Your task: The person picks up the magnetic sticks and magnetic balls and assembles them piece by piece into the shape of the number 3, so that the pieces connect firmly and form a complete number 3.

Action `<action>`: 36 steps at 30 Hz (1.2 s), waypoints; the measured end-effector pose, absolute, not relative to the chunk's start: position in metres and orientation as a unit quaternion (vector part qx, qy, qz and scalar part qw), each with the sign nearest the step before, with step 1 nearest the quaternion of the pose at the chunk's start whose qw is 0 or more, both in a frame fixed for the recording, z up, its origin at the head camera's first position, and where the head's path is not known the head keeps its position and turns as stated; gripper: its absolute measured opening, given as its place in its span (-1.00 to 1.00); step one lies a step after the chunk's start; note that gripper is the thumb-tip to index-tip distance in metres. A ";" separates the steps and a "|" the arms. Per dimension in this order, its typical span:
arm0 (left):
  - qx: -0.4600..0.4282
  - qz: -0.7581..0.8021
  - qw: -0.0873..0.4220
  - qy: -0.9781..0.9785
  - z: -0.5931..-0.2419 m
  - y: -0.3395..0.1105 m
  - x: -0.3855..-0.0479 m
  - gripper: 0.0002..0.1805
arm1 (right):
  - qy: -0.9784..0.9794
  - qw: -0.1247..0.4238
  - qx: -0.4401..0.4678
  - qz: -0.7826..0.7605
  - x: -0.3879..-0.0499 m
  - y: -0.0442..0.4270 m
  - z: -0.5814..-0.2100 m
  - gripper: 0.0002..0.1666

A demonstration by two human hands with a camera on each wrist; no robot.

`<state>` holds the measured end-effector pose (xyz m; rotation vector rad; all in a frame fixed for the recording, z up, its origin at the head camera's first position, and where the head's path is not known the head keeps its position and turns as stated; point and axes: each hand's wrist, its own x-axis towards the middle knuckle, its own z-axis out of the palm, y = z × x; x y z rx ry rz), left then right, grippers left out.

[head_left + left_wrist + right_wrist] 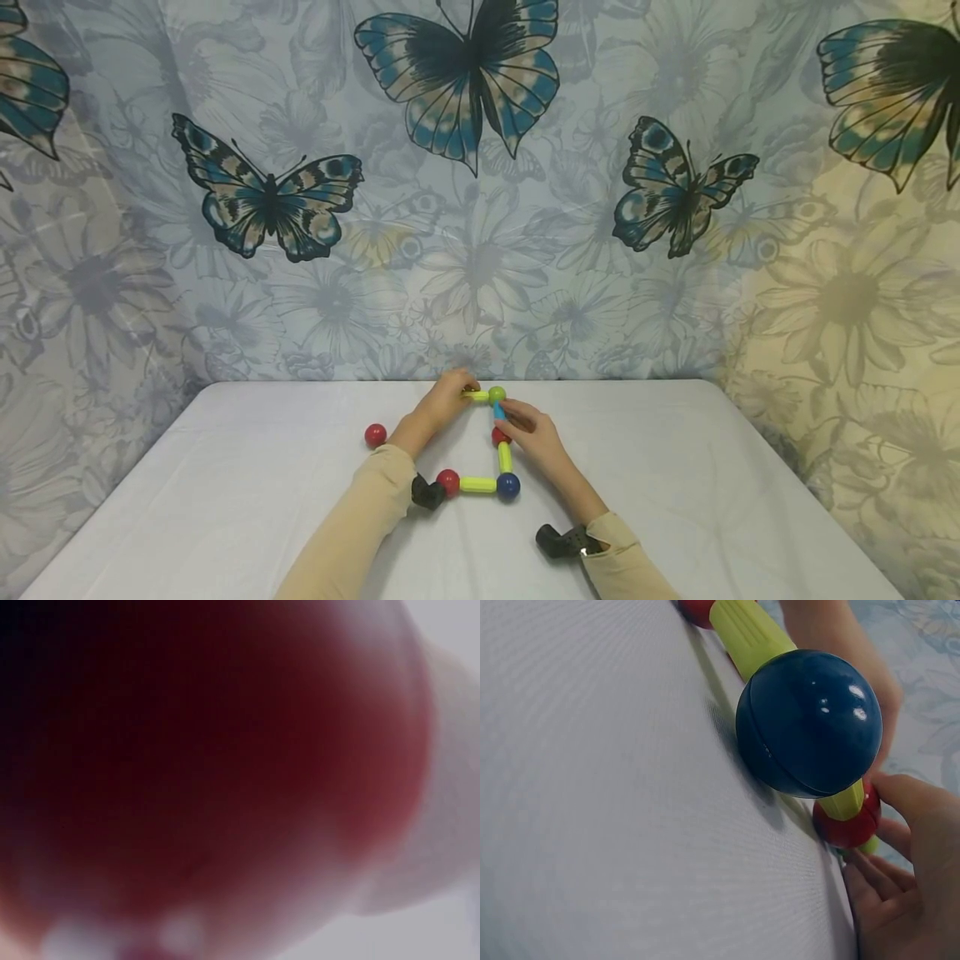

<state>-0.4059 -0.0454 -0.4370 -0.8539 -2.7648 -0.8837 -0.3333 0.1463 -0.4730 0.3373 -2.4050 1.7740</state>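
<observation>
A chain of magnetic balls and rods lies on the table. My left hand [442, 404] pinches a yellow-green rod [479, 397] that meets a green ball [497, 395] at the far end. With thumb and fingers, my right hand [536, 429] grips a blue rod [499, 411] between the green ball and a red ball [501, 437]. From there a yellow-green rod [505, 457] runs to a dark blue ball [508, 486], also large in the right wrist view. Another yellow-green rod [477, 484] joins it to a red ball [448, 482] beside my left wrist.
A loose red ball [376, 435] sits left of my left forearm. Blurred red [300, 750] fills most of the left wrist view. The white-covered table [675, 467] ends at a butterfly-print cloth [487, 275] behind. Black wrist cameras [562, 542] hang close to the tabletop.
</observation>
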 end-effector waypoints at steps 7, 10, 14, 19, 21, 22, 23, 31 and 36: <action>-0.279 -0.301 0.056 -0.910 -0.437 -0.045 -0.404 -0.77 | -0.829 0.065 0.094 0.548 -0.329 0.144 -0.467 -0.52; -0.279 -0.302 0.058 -0.910 -0.438 -0.045 -0.403 -0.77 | -0.829 0.061 0.098 0.548 -0.321 0.142 -0.456 -0.52; -0.286 -0.300 0.069 -0.907 -0.439 -0.045 -0.404 -0.76 | -0.834 0.051 0.106 0.540 -0.310 0.141 -0.440 -0.52; -0.285 -0.306 0.067 -0.906 -0.440 -0.047 -0.404 -0.73 | -0.835 0.054 0.107 0.537 -0.312 0.141 -0.443 -0.52; -0.279 -0.308 0.065 -0.907 -0.441 -0.049 -0.403 -0.71 | -0.831 0.062 0.104 0.543 -0.318 0.142 -0.452 -0.52; -0.277 -0.310 0.065 -0.907 -0.441 -0.050 -0.403 -0.71 | -0.830 0.065 0.102 0.544 -0.322 0.142 -0.457 -0.52; -0.274 -0.311 0.064 -0.908 -0.441 -0.051 -0.403 -0.70 | -0.830 0.067 0.101 0.544 -0.325 0.143 -0.462 -0.53; -0.262 -0.337 0.063 -0.902 -0.439 -0.069 -0.395 -0.68 | -0.831 0.068 0.098 0.543 -0.334 0.146 -0.475 -0.53; -0.260 -0.359 0.069 -0.894 -0.435 -0.081 -0.387 -0.66 | -0.832 0.070 0.096 0.543 -0.334 0.147 -0.474 -0.54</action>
